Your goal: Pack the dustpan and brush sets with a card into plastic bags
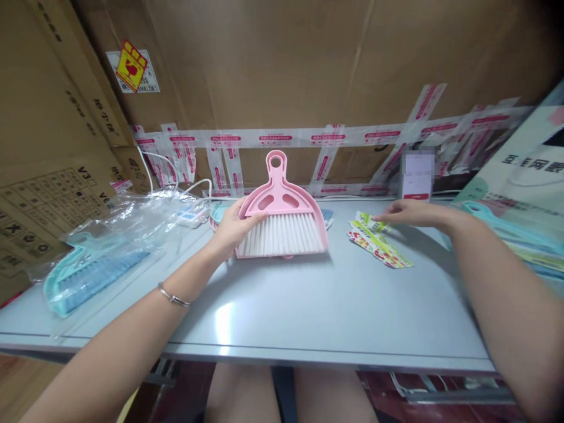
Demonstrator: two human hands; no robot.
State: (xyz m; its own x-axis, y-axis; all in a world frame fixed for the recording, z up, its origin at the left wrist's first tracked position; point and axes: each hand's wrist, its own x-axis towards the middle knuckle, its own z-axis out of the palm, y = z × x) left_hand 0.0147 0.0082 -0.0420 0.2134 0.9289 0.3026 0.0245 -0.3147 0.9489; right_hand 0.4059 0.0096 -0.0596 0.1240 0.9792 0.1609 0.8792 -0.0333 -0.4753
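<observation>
My left hand point(234, 228) grips a pink hand brush with white bristles point(285, 234) by its left side, the thumb lying across the front. It is nested in a pink dustpan point(325, 228), and the set is held upright over the table with its ring handle on top. To the right, my right hand point(396, 210) has its fingertips closed on the upper end of a yellow-green printed paper label. Below that hand, several such printed labels point(381, 245) lie overlapping, with red patterns on some.
On the left lies a turquoise brush and dustpan set point(94, 276) in clear plastic wrap. Another turquoise set point(506, 229) is at the right, partly behind my forearm. A phone point(417, 173) leans at the back against a large taped cardboard box point(264, 70). White cables run along the rear.
</observation>
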